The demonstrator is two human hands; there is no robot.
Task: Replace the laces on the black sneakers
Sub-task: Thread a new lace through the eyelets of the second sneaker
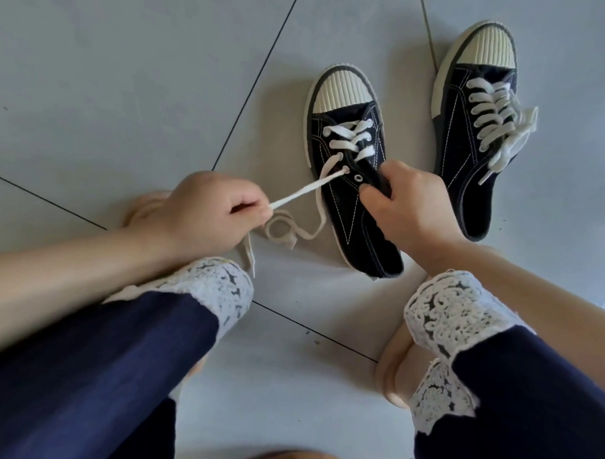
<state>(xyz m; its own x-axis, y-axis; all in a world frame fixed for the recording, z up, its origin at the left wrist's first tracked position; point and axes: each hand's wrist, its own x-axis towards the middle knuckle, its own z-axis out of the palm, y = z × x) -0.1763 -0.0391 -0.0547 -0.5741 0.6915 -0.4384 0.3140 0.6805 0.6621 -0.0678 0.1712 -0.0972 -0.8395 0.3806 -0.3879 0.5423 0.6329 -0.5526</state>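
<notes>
Left hand (212, 209), frame centre-left, pinches the white lace (306, 190) taut from an eyelet. Right hand (410, 205) grips the near sneaker (347, 196) at its collar. Second sneaker (469, 132), upper right, fully laced.

Navy trousers (84, 359) end in white lace cuffs (456, 313).

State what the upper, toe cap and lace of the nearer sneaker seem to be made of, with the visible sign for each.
Nearer sneaker, upper: looks like matte black canvas, with white contrast stitching.
Toe cap: probably rubber, cream, moulded in ribs.
Lace: flat woven fabric, perhaps cotton, off-white; its loose end lies limp in loops.
</notes>
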